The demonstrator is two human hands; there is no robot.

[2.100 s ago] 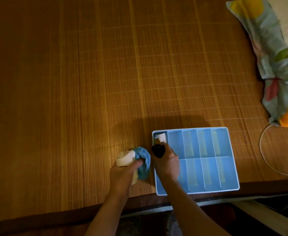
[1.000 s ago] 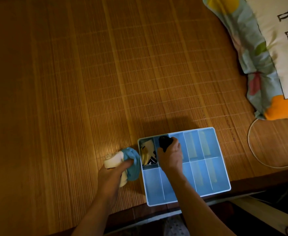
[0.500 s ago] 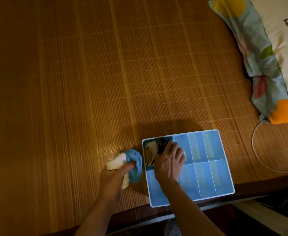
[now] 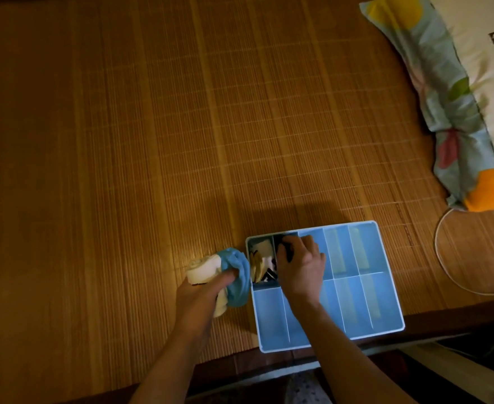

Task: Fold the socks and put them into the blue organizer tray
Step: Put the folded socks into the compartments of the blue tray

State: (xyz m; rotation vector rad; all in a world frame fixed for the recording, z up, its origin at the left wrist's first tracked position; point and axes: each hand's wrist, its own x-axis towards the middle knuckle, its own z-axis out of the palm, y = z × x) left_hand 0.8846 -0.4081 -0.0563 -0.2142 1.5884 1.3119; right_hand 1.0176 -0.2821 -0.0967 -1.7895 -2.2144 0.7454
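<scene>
Two hands at the left end of the tray, one sock roll outside it and two socks inside.

Nearest me on the feed, the left hand (image 4: 199,290) grips a rolled blue-and-cream sock (image 4: 231,268), fingers wrapped round it. The roll's blue end lies just beside the left wall of the blue organizer tray (image 4: 270,313), which sits at the near edge of the bamboo mat (image 4: 181,141). The right hand (image 4: 301,269) reaches over the tray's near row, fingers curled onto a black sock (image 4: 285,246) in the far row's second compartment from the left. The far-left compartment beside it holds a cream-and-black sock (image 4: 262,262). Farther right, a white cable (image 4: 441,258) loops on the mat, and a patterned pillow (image 4: 444,97) fills the far right corner.
</scene>
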